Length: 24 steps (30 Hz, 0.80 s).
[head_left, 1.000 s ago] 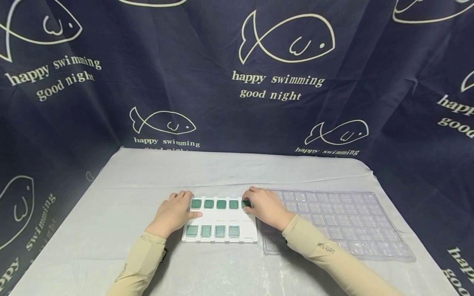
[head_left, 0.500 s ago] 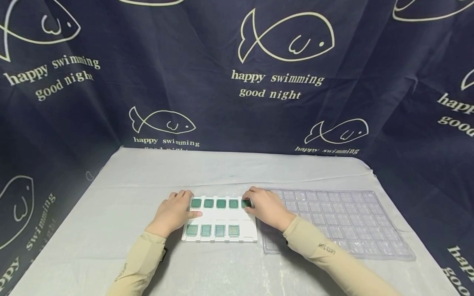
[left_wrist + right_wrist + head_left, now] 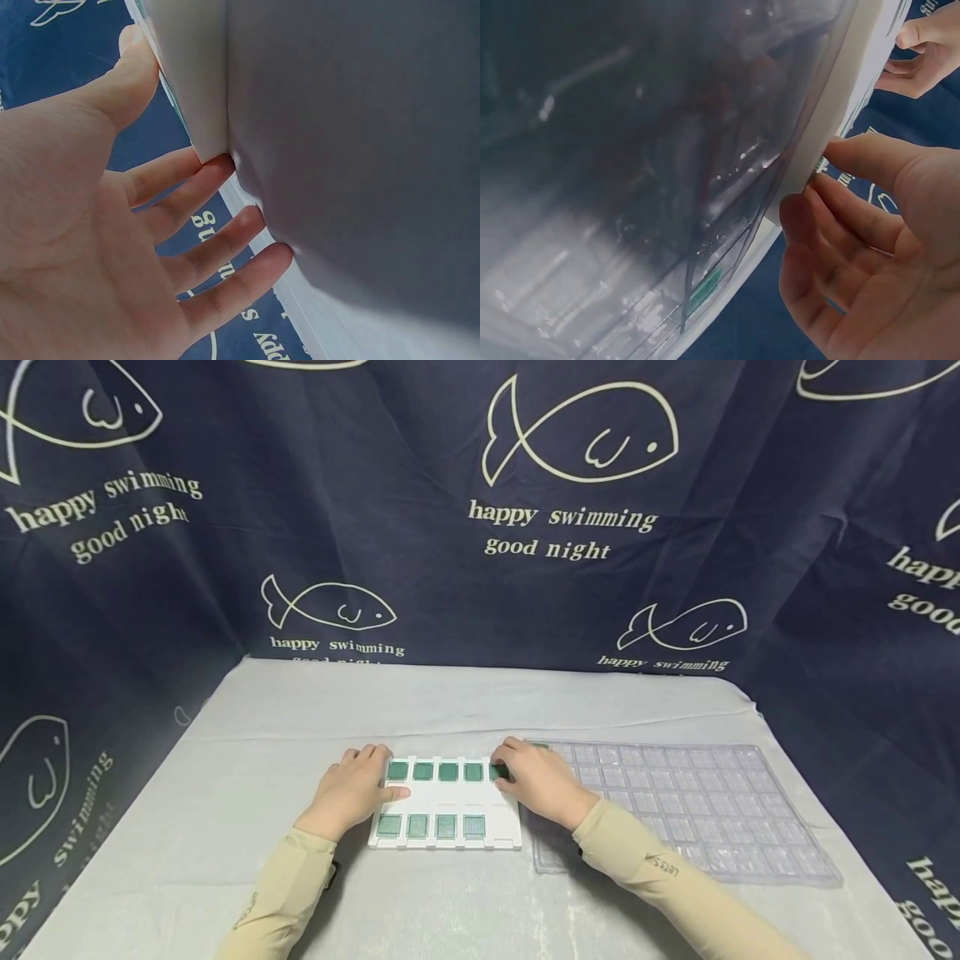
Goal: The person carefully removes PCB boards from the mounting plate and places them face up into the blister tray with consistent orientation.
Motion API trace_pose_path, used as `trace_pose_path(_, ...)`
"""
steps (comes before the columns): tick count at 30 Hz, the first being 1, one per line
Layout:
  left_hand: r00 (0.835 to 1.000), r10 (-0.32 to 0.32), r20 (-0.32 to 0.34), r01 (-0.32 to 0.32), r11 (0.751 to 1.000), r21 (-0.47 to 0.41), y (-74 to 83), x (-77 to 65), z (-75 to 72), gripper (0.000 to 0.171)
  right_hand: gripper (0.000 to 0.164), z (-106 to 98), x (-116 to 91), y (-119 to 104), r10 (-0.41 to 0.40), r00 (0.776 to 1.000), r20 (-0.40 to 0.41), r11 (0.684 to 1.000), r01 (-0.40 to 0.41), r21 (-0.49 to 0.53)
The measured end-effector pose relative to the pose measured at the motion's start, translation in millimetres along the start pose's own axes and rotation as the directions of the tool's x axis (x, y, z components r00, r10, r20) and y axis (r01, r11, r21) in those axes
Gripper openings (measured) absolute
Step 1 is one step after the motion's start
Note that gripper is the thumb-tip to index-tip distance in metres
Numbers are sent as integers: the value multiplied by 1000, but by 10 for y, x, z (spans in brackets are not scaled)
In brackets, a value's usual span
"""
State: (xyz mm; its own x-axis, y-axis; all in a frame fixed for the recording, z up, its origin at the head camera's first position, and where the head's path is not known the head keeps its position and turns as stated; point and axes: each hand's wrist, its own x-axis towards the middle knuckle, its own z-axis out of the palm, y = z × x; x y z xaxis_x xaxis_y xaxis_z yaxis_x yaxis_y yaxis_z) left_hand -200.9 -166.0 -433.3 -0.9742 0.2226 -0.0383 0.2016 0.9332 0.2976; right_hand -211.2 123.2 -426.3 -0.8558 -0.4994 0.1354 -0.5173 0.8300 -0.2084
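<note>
A white tray (image 3: 450, 797) holds green square chips in two rows, a back row and a front row. At its left end my left hand (image 3: 352, 789) holds the tray, thumb lying on top and fingers along the side. The left wrist view shows those fingers fairly straight, their tips at the table. My right hand (image 3: 542, 779) is at the back right corner, where thumb and index finger pinch a dark green chip (image 3: 498, 772) in the last back pocket. Much of that chip is hidden by the fingers. Other chips, such as a front one (image 3: 474, 825), sit flat in their pockets.
A clear plastic compartment tray (image 3: 720, 802) lies to the right, partly beneath the right forearm. A green piece (image 3: 705, 289) shows in one of its compartments. White cloth (image 3: 225, 760) covers the table, and dark fish-print curtains (image 3: 450, 610) surround it.
Both hands keep nearly the same places. A bit of green now shows at the back left of the clear tray, behind the right hand. The head view has tilted very slightly.
</note>
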Motion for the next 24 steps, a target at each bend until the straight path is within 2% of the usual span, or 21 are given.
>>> trace_pose_path(9, 1000, 0, 3, 0, 1000, 0, 22, -20, -15, 62, 26, -21, 8, -12, 12, 1000, 15, 1000, -13, 24)
trace_pose_path(24, 1000, 4, 4, -4, 1000, 2, 12, -15, -19, 62, 30, -92, -16, -6, 25, 1000, -8, 999, -25, 30)
